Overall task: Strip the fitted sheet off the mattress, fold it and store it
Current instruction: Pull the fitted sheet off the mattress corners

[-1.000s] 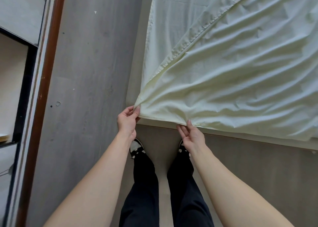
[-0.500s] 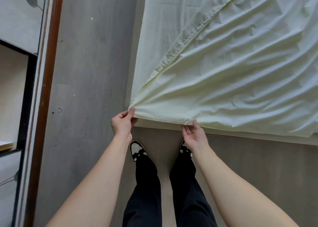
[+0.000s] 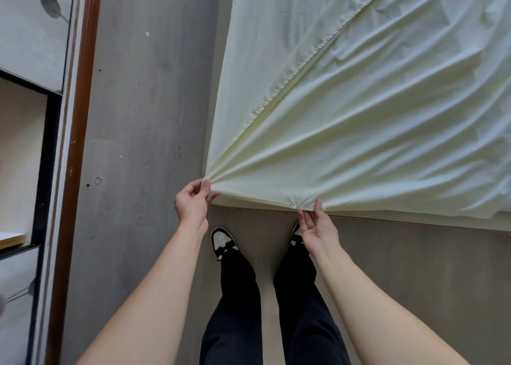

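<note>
From the head camera, the pale yellow sheet [image 3: 373, 132] lies wrinkled over the bed, its near edge pulled tight. The left hand [image 3: 192, 204] pinches the sheet's corner between thumb and fingers. The right hand [image 3: 318, 227] holds the edge further right, palm up, fingers clamped on the hem. Below is a grey floor [image 3: 143, 115]; a shelf [image 3: 41, 157] with a brown frame stands at the left.

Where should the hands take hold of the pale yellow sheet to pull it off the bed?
Grip the pale yellow cotton fitted sheet along its near hem: left hand pinches the gathered corner, right hand the seam, from the foot side, since the folds fan out from there.
</note>
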